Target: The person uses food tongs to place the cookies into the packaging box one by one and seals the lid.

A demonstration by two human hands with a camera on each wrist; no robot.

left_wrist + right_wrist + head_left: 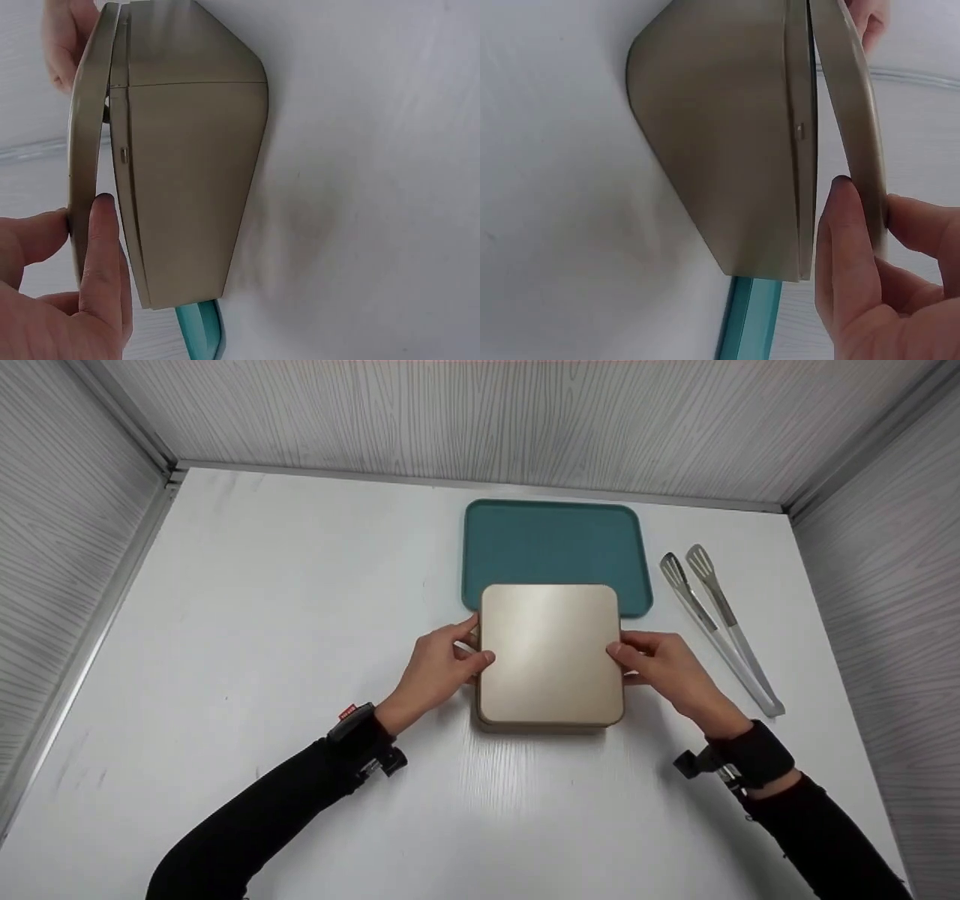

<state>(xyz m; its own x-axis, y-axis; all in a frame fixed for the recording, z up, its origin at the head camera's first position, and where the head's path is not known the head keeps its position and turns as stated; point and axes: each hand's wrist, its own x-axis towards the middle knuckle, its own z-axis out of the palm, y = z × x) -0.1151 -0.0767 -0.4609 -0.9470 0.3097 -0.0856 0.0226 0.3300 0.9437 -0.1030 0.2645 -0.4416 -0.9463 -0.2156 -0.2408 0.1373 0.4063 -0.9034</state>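
Note:
A square gold tin box [187, 165] stands on the white table, its lid [551, 652] held tilted over it. The gap between lid and box is widest at the far side and narrows toward the near side. My left hand [442, 664] pinches the lid's left edge, thumb on top and fingers beneath. On the opposite edge my right hand [667, 667] pinches the lid in the same way, as the right wrist view shows. The inside of the box is hidden under the lid.
Behind the box lies a teal tray [555, 540], its near edge partly covered by the lid in the head view. Metal tongs [724, 634] lie spread to the right, beyond my right hand. Grey wood-grain panels [480, 420] border the table at the back and sides.

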